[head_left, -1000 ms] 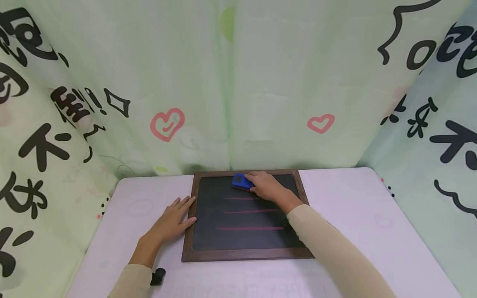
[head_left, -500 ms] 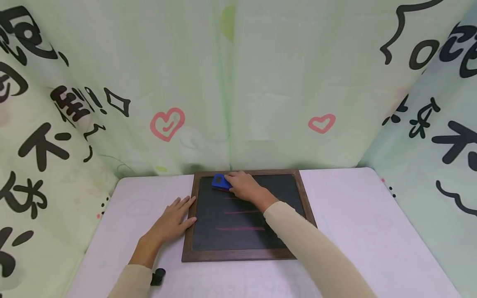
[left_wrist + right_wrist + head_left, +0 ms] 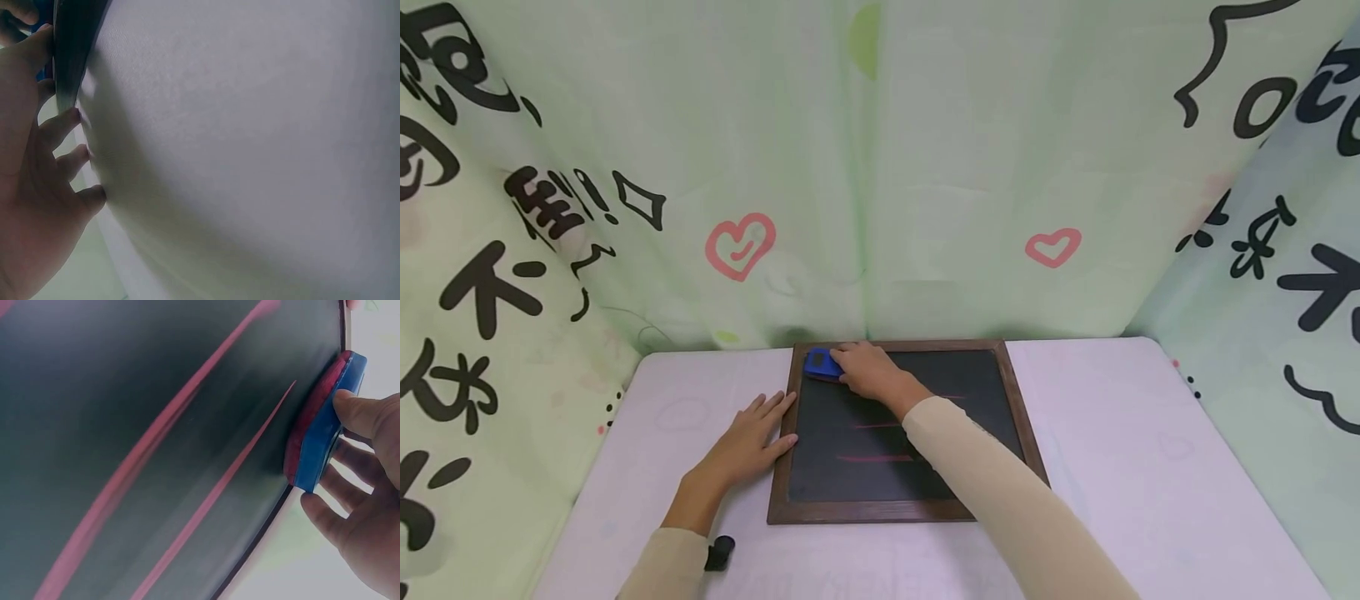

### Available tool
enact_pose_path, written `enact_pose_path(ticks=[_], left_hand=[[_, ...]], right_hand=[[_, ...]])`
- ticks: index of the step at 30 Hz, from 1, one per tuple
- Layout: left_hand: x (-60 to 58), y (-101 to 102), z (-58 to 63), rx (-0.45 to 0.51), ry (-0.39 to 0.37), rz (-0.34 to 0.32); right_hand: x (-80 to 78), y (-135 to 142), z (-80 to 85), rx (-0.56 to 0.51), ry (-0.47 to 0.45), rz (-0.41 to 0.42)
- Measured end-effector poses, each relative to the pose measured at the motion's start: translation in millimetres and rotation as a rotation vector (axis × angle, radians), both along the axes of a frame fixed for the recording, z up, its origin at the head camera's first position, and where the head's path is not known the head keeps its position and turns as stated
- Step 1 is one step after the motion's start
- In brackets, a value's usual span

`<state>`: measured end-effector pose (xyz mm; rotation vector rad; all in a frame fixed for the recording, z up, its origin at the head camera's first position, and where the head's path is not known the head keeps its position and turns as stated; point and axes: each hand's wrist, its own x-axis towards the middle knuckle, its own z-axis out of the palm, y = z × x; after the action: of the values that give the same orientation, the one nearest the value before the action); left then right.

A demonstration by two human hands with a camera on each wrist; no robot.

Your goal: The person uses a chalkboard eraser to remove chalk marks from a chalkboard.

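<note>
I have the person's right hand point(image 3: 868, 371) at the far left corner of the blackboard point(image 3: 827, 475), its fingers clamped on a blue eraser point(image 3: 822, 364). The right wrist feed shows me the grip best: thumb on one side of the blue casing, the other fingers on the opposite side, and the red felt point(image 3: 307, 422) turned towards the board. From the head camera I read the eraser as sitting just inside the corner of the brown frame point(image 3: 880, 512). The left hand point(image 3: 748, 437) holds nothing that I can see; its fingers are spread apart, with the thumb and a fingertip resting on the left side of the frame. Whether its other fingertips touch the worktop point(image 3: 1150, 433), I cannot tell. Nearer the person than the eraser, I count three pink lines point(image 3: 872, 458) running across the dark surface, partly covered on my head feed by the right arm and its beige sleeve point(image 3: 1000, 500). The board lies flat on the pale worktop. Beside the left sleeve point(image 3: 666, 562) I can make out a small black object point(image 3: 720, 553), partly hidden. Behind everything hangs pale green cloth point(image 3: 955, 167), printed with black characters and pink hearts point(image 3: 741, 248).
</note>
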<state>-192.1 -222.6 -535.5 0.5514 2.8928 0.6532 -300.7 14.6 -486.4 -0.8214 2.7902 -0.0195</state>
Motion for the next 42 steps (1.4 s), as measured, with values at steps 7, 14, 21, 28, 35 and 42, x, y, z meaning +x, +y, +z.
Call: enact_pose_path(ticks=[7,14,21,28,35,42], left_hand=[[-0.6,0.3,-0.6,-0.004,-0.012,-0.001],[0.0,1.5,2.2,0.008,-0.02,0.004],[-0.6,1.6,2.0,-0.001,-0.016,0.007],[1.0,1.4,4.4,0.007,-0.011,0.008],[1.8,1.0,2.4,0.022,-0.014,0.013],[0.2,1.7,3.1,0.004,-0.024,0.016]], right_hand=[[-2.6,-8.2,3.6,0.03,-0.003,0.011],[-3.6,-7.3,2.5,0.028,-0.024,0.021],[1.3,-3.4,3.5,0.007,-0.019,0.065],[8.4,-3.3,5.8,-0.001,-0.047,0.088],[12.2,-2.6,6.7,-0.002,-0.051,0.079],[11.1,4.9,6.1,-0.035,-0.066,0.054]])
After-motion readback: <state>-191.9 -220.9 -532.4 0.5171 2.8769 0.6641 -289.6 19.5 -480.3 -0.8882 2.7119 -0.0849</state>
